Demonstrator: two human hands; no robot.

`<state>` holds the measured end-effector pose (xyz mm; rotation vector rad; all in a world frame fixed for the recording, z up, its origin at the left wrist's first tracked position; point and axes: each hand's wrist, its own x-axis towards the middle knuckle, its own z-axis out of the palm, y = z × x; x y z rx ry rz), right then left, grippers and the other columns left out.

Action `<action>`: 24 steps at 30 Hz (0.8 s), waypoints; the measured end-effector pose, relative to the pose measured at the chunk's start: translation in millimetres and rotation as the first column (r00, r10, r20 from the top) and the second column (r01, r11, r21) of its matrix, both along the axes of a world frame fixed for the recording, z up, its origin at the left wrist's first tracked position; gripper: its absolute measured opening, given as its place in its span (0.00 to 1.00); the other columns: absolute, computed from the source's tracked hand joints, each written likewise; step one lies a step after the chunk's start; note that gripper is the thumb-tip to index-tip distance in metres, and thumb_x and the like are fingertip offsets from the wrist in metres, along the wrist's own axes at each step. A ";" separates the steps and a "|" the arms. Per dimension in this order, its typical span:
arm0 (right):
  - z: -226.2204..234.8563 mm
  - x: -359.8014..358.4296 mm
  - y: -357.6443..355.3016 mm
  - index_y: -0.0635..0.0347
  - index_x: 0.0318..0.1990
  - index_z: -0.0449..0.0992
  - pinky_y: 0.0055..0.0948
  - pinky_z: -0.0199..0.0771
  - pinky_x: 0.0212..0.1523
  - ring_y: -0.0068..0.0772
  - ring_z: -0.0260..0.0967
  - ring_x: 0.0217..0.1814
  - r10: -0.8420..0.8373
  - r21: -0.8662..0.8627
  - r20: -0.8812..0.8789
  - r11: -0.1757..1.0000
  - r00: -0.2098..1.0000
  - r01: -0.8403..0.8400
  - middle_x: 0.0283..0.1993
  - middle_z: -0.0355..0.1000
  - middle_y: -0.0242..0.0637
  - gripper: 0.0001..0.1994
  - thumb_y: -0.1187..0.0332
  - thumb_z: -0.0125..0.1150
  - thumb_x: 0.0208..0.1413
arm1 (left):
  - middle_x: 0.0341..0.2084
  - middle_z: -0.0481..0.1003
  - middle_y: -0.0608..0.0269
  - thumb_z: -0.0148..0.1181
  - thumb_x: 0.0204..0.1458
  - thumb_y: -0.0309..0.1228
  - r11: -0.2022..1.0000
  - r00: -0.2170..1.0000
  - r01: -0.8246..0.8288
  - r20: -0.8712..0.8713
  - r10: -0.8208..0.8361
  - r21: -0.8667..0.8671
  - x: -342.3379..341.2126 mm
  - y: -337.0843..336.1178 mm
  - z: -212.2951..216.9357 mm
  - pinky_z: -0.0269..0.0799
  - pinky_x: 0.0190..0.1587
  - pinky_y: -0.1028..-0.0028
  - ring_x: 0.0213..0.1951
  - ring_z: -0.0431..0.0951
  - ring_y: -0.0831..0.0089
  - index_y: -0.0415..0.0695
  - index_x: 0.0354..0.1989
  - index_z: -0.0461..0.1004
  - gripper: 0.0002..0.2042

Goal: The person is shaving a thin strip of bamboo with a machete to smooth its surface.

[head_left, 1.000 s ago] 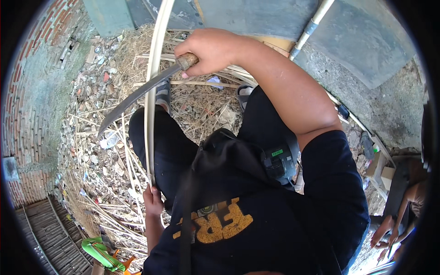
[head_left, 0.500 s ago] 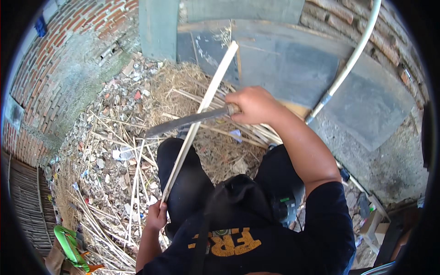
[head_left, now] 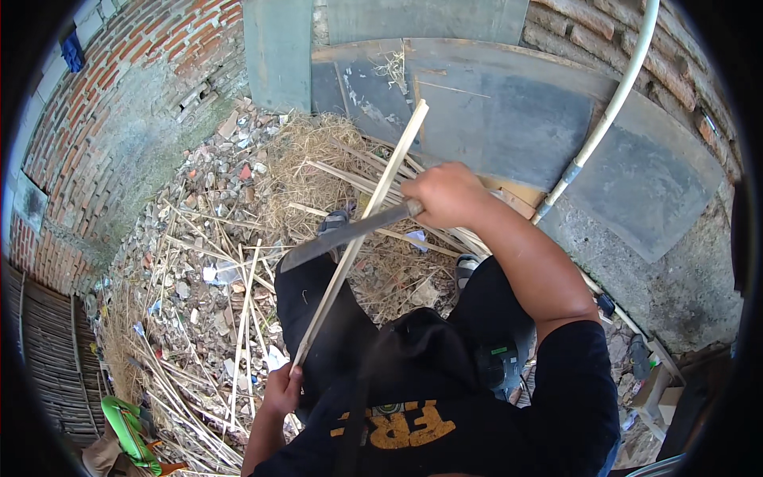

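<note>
My left hand is closed round the lower end of a long, pale bamboo strip. The strip slants up and away to the right over my left knee. In my right hand is the handle of a machete, its fingers wrapped round it. The machete's dark, broad blade points to the left and down. It lies across the strip's middle, at the same spot in the picture; whether its edge bites into the strip I cannot tell.
Split bamboo strips lie scattered over rubble on the left. Beyond my feet are dry shavings and a bundle of strips. Grey panels, a brick wall and a pale pipe stand around; a green object lies lower left.
The bamboo strip and the machete have both come a little nearer to me. The machete's blade slopes more steeply, its tip lower. Both hands keep their hold, and the view has shifted slightly.
</note>
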<state>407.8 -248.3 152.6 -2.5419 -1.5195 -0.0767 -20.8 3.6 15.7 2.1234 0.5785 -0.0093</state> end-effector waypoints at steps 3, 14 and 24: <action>-19.2 24.7 0.8 0.48 0.36 0.80 0.44 0.78 0.40 0.45 0.78 0.37 -0.036 0.026 -0.126 0.999 0.991 0.039 0.31 0.79 0.38 0.10 0.65 0.65 0.43 | 0.16 0.71 0.61 0.47 0.66 0.50 1.000 0.999 -0.019 -0.029 0.019 0.006 5.8 -2.6 3.1 0.68 0.26 0.69 0.22 0.73 0.73 0.37 0.30 0.73 0.25; -19.0 7.7 10.3 0.55 0.36 0.79 0.45 0.77 0.39 0.48 0.77 0.35 0.044 0.029 -0.092 0.999 0.995 -0.042 0.28 0.77 0.43 0.12 0.65 0.67 0.42 | 0.16 0.70 0.67 0.42 0.65 0.58 0.979 0.988 -0.039 -0.156 0.008 -0.202 7.7 12.2 0.3 0.63 0.25 0.73 0.21 0.69 0.78 0.38 0.29 0.73 0.31; -21.4 40.4 -2.9 0.51 0.41 0.81 0.43 0.78 0.42 0.46 0.78 0.40 -0.288 0.122 -0.257 0.937 0.922 0.327 0.33 0.79 0.41 0.14 0.64 0.66 0.44 | 0.20 0.73 0.64 0.46 0.67 0.51 0.986 0.994 -0.071 -0.095 0.057 -0.153 14.5 -1.1 7.3 0.69 0.29 0.72 0.25 0.72 0.77 0.37 0.31 0.73 0.26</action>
